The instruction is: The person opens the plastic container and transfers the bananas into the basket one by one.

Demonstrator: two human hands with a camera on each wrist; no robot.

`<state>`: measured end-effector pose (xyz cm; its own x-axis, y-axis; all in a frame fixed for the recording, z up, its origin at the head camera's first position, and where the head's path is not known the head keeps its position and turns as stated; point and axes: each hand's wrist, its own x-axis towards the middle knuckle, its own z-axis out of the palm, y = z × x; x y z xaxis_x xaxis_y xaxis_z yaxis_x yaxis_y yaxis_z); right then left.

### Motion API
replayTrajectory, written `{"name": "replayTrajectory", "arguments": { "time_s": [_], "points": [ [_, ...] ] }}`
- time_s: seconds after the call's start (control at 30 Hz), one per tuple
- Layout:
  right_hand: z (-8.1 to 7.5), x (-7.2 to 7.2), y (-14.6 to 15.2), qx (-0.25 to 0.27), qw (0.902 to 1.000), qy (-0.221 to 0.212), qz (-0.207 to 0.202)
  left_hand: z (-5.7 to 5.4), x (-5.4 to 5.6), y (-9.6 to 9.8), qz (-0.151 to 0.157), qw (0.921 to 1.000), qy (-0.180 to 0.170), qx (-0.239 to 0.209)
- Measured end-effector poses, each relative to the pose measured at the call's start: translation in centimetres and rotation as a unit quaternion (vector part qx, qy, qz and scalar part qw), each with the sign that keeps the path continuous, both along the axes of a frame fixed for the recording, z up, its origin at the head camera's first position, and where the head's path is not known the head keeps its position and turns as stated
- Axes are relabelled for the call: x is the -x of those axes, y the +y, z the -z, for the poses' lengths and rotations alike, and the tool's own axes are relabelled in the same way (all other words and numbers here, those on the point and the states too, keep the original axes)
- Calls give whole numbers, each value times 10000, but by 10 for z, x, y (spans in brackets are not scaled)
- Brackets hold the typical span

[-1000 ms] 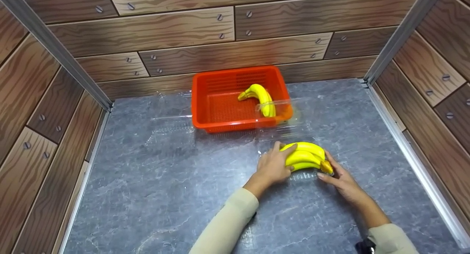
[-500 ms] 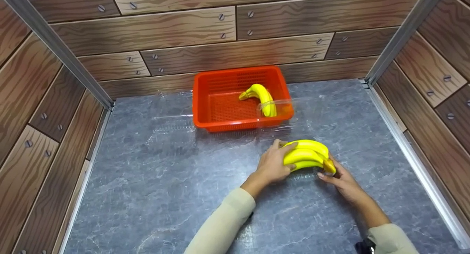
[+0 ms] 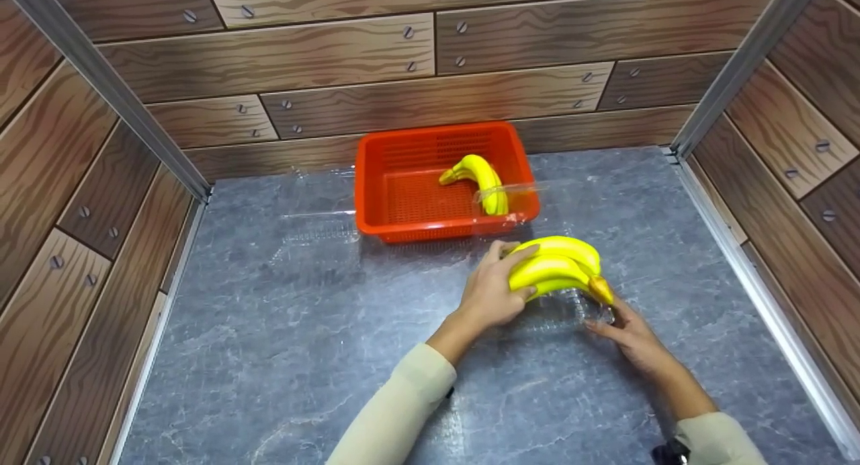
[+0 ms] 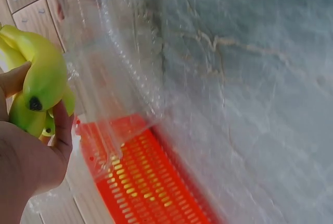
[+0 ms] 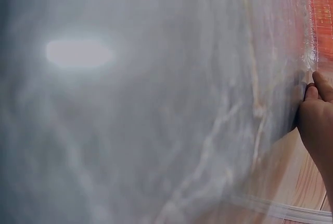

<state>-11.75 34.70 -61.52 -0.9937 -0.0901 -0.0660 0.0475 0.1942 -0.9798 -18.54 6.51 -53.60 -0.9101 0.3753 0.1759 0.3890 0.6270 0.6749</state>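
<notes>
My left hand [image 3: 494, 290] grips a bunch of yellow bananas [image 3: 554, 260] near its tips, thumb on one side and fingers on the other. In the left wrist view the greenish, dark-tipped ends of the bananas [image 4: 44, 78] show between the fingers. Below and in front of the bunch is a clear plastic clamshell box [image 3: 554, 310], its lid standing up toward the basket. At the box's near right corner, my right hand [image 3: 635, 337] pinches its edge. The right wrist view shows the right hand [image 5: 317, 109] at the clear plastic's edge.
A red plastic basket [image 3: 383, 231] stands by the back wall with another bunch of bananas [image 3: 480, 179] inside. Left of it lies another clear plastic box [image 3: 316, 213]. Wood-patterned walls [image 3: 336, 55] enclose the grey marbled table [image 3: 269, 357] at the back and sides.
My left hand has lifted the bananas up and slightly away from the clear box, so more of the box shows. The right hand has stayed at the box's corner.
</notes>
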Motion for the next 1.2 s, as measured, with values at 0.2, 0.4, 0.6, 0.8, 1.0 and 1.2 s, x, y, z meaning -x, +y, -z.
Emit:
{"name": "replayTrajectory", "arguments": {
  "time_s": [0.2, 0.4, 0.6, 0.8, 1.0, 1.2],
  "points": [
    [-2, 0, 3, -227, 9989, -366, -194, -3, 2, -15, -139, 9995, 168, -212],
    [-2, 0, 5, -300, 9986, -383, -228, -7, 5, -34, -198, 9990, 157, -355],
    [0, -2, 3, -244, 9991, -278, -209, -14, 9, -57, -173, 9990, 355, -202],
    [1, -2, 1, -124, 9998, -101, -150, -15, 17, -81, -73, 9987, 396, -319],
    [1, -2, 1, -29, 9999, -77, -148, -11, 23, -102, 5, 9981, 347, -510],
    [0, -1, 1, 86, 9996, -126, -225, -15, 32, -125, -111, 9948, 522, -868]
  ]
}}
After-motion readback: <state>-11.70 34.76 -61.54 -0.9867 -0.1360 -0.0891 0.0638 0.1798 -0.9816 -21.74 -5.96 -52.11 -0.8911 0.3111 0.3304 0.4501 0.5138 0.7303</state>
